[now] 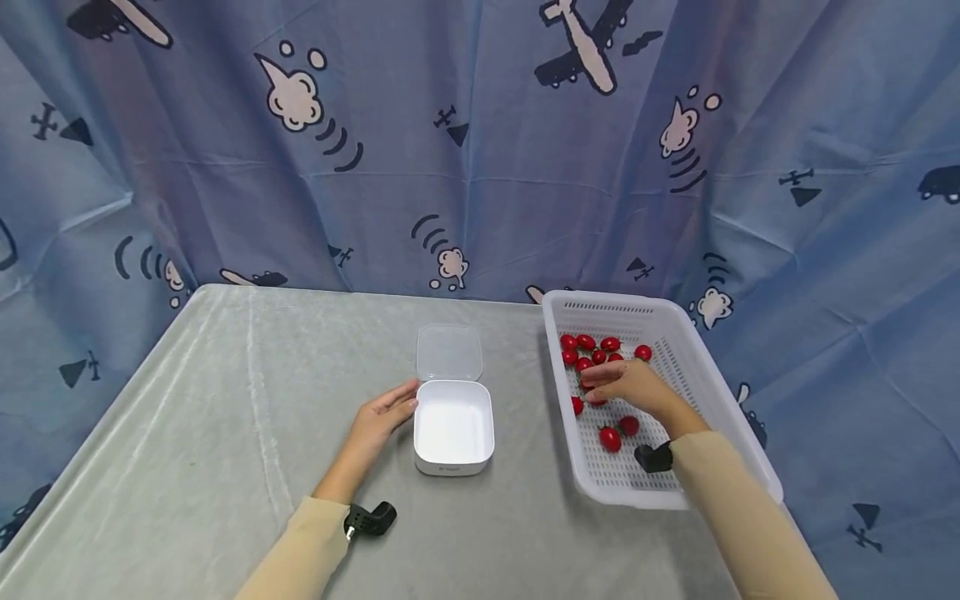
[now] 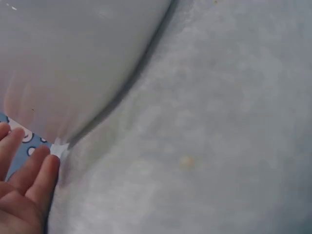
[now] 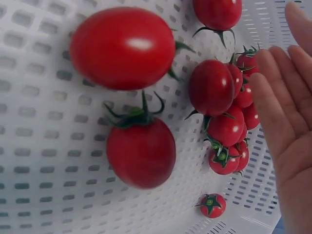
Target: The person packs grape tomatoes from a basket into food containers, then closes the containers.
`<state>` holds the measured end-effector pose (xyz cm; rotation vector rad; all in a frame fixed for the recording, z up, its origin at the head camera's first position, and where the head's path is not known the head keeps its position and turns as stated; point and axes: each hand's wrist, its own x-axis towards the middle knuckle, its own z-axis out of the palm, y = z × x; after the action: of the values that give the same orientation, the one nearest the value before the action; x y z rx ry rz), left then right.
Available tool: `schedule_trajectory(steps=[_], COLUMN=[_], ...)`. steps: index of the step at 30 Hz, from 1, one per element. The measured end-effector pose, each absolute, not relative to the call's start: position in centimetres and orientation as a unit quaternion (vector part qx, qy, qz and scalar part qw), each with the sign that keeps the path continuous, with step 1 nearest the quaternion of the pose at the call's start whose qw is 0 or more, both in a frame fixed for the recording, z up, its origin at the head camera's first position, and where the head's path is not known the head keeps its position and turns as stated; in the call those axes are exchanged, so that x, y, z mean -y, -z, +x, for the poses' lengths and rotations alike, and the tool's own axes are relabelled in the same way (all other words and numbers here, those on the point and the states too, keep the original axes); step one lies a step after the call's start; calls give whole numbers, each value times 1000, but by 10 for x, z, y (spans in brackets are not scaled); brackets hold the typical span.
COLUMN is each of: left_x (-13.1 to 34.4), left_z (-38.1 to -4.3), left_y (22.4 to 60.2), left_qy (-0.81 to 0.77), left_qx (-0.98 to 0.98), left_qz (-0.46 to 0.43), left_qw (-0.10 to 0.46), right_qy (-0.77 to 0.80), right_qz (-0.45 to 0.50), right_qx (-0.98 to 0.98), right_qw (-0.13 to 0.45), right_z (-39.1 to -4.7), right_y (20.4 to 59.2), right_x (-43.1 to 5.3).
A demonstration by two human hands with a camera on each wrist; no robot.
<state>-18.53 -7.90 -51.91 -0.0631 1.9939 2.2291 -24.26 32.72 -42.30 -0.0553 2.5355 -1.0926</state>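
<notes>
A small white square box [image 1: 454, 427] with its clear lid [image 1: 449, 352] flipped back stands mid-table; nothing lies inside it. My left hand [image 1: 377, 419] rests its fairly straight fingertips at the box's left wall, and in the left wrist view these fingers [image 2: 46, 175] are beside the box's lower edge. Over the white perforated basket [image 1: 585, 475] hangs my right hand [image 1: 637, 387], its fingers reaching among the red cherry tomatoes [image 1: 610, 439]. The right wrist view shows the open palm [image 3: 297, 151] beside a cluster of tomatoes [image 3: 226, 126], with nothing held.
A grey cloth covers the table [image 1: 187, 450]. Behind it hangs a blue curtain [image 1: 397, 150] printed with planes and clouds. The basket's raised rim [image 1: 564, 408] stands between the tomatoes and the box.
</notes>
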Motion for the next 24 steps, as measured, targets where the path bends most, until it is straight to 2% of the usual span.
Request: schedule_trajectory(steps=[11,24], left_x=[79,79], left_z=[-185,-185], left_y=[525,527], left_qy=[-739,-746], left_qx=[-668,-661], left_qz=[-23,-19], left_qw=[83,77], right_qy=[404,394], right_qz=[-38,-73], right_qx=[-883,-884], right_qw=[237,240], right_z=[-252,-258], right_y=[435,442], right_x=[-330,-323])
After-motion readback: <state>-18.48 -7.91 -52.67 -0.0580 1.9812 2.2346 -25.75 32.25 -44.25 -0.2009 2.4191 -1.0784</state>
